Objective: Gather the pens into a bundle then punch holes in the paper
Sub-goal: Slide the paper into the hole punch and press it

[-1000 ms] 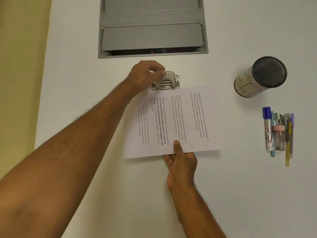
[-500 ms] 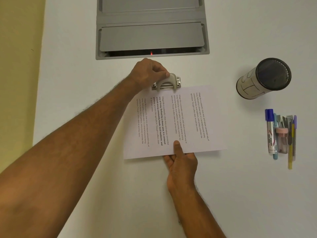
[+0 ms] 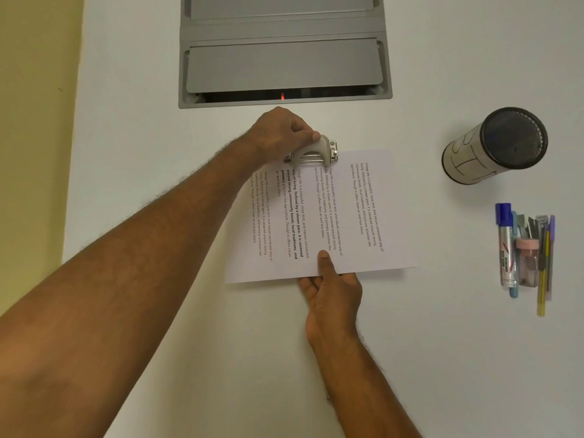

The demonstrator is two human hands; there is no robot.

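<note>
A printed sheet of paper (image 3: 357,216) lies on the white table, its far edge tucked into a small metal hole punch (image 3: 319,151). My left hand (image 3: 281,134) grips the punch's cream lever from the left, fingers curled over it. My right hand (image 3: 331,289) pinches the paper's near edge, thumb on top and fingers underneath. The pens (image 3: 526,248) lie side by side in a loose bundle at the right: a blue-capped marker, a yellow pen, a purple pen and others, with a small pink-capped vial among them.
A cylindrical pen holder (image 3: 493,147) with a dark mesh top lies tipped on its side at the far right. A grey recessed cable hatch (image 3: 284,67) is set into the table (image 3: 442,343) beyond the punch. A yellow wall runs along the left.
The punch's lever has risen slightly under my left hand. My right hand and the paper have stayed in place.
</note>
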